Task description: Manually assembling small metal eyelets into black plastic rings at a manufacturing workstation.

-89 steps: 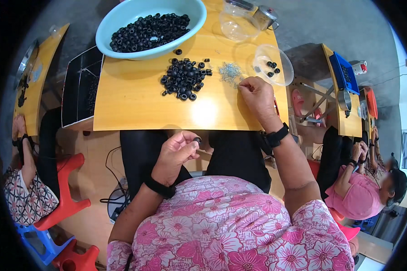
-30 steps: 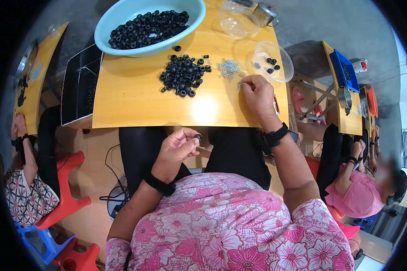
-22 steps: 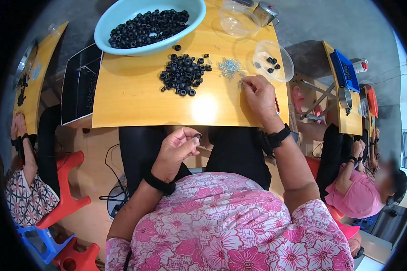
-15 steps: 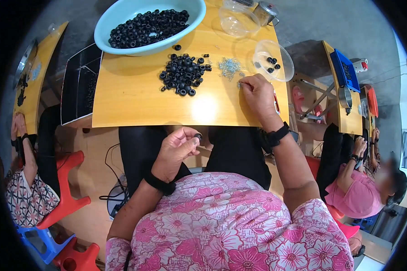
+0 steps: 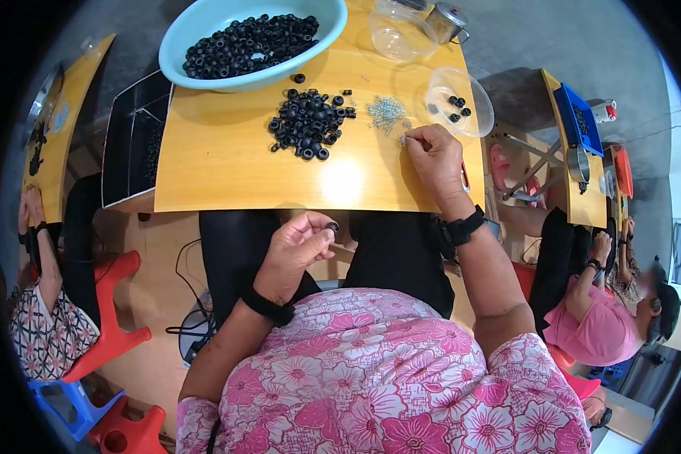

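My left hand is above my lap, just short of the table edge, pinching a small round black plastic part between thumb and fingers. On the right side of the table my right hand rests with its fingertips pressed together beside the small silvery metal pieces. What those fingertips hold, if anything, is too small to make out. The main scatter of silvery pieces lies just beyond, up and to the left of that hand. Left of it is a pile of black ring-like parts.
A light-blue basin full of black parts stands at the far left. Clear plastic bowls and a metal cup are on the right. A black compartment tray adjoins the table's left edge. Other people sit at tables on both sides.
Almost nothing differs. My right fingertips stay at the small metal pieces and my left hand keeps its pinch on the black part. The view has shifted very slightly.
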### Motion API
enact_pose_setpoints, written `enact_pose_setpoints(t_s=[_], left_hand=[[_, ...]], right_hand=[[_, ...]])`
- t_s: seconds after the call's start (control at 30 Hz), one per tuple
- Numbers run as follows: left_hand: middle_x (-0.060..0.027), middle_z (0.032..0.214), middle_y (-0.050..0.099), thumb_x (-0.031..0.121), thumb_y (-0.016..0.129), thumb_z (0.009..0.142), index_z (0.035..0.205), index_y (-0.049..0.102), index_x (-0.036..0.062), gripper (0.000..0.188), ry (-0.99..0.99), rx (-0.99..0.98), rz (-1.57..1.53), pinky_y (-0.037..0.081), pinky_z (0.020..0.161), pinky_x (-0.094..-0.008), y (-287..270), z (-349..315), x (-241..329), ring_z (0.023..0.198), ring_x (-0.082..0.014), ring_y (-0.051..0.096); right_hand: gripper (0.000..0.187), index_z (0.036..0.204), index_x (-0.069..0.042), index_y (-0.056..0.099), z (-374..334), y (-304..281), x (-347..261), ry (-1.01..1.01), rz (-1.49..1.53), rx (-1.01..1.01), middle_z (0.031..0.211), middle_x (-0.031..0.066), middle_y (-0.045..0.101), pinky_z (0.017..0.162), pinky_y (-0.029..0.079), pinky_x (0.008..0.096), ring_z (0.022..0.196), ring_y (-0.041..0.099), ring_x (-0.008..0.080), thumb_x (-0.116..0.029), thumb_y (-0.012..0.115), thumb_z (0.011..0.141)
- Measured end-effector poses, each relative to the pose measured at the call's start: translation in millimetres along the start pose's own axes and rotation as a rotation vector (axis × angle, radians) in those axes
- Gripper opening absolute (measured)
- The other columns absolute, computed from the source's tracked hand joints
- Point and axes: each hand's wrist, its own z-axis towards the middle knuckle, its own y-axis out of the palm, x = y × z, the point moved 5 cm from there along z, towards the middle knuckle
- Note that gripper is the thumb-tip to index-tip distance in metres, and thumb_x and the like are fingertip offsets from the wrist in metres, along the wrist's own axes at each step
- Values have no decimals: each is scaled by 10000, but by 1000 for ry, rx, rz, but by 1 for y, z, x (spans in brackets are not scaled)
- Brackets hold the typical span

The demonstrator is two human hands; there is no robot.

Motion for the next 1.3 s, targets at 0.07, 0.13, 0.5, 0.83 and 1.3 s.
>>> enact_pose_setpoints(t_s=[0.07, 0.13, 0.5, 0.83, 1.3], left_hand=[[11, 841, 551, 120, 572, 927, 1072, 546, 47, 164, 0, 3, -1, 511, 748, -237, 0, 0, 0, 746, -61, 551], [10, 841, 552, 115, 569, 928, 1074, 546, 49, 161, 8, -7, -13, 515, 748, -236, -1, 0, -1, 745, -60, 554], [11, 845, 549, 116, 568, 928, 1071, 546, 52, 159, -7, 3, -1, 518, 758, -240, 0, 0, 0, 757, -60, 553], [13, 836, 549, 111, 564, 928, 1065, 547, 50, 151, -19, 14, -4, 510, 750, -235, -1, 0, -1, 745, -63, 553], [13, 861, 547, 135, 568, 932, 1056, 546, 39, 159, 10, -9, 24, 495, 743, -221, 5, 1, 5, 752, -58, 541]], right_hand=[[64, 815, 2, 672, -3, -2, -10, -57, -104, -27, 757, 109, 631, 615, 488, 280, 647, 609, 179, -38, 650, 770], [66, 814, 1, 674, -4, 1, -15, -115, -208, -55, 757, 103, 634, 615, 488, 268, 653, 611, 164, -51, 658, 776], [111, 812, 28, 680, 0, 14, 20, 250, 191, -159, 681, 14, 641, 580, 458, 217, 608, 546, 54, -81, 679, 794], [139, 765, -26, 698, 1, 20, 12, 513, 302, -248, 761, 167, 663, 697, 499, 382, 726, 640, 324, -125, 603, 747], [148, 839, -6, 704, -1, 21, 8, 374, 217, -202, 747, 141, 683, 673, 507, 321, 687, 654, 215, -126, 638, 783]])
